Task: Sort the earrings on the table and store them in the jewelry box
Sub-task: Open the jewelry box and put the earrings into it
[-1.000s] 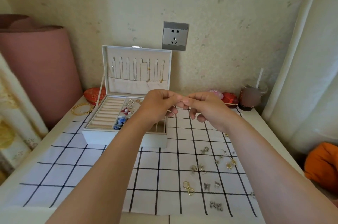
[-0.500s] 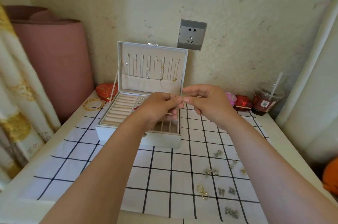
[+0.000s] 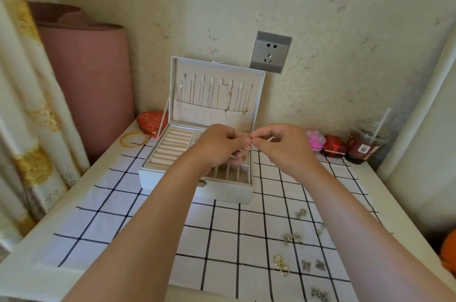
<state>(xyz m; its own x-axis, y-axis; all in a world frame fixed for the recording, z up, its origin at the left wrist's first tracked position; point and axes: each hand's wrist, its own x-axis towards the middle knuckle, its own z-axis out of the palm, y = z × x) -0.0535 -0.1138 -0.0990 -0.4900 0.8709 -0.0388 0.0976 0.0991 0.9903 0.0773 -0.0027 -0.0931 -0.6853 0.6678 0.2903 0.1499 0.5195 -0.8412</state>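
Note:
A white jewelry box (image 3: pixel 197 188) stands open on the checked cloth, its lid upright with necklaces hanging inside. My left hand (image 3: pixel 217 146) and my right hand (image 3: pixel 283 146) meet fingertip to fingertip above the box's right compartments, pinching something very small, probably an earring, that I cannot make out. Several loose earrings lie on the cloth at the lower right: gold hoops (image 3: pixel 281 266), silver butterflies (image 3: pixel 313 265), and small flower studs (image 3: pixel 292 238).
A gold bangle (image 3: pixel 134 139) and a red heart box (image 3: pixel 151 122) sit left of the jewelry box. Pink and red trinkets (image 3: pixel 325 145) and an iced drink cup (image 3: pixel 366 143) stand at the back right. A pink roll (image 3: pixel 86 74) leans at the left.
The view has shifted so the box sits more to the right and lower. My hands stay pinched together above the box, now slightly lower over its right side.

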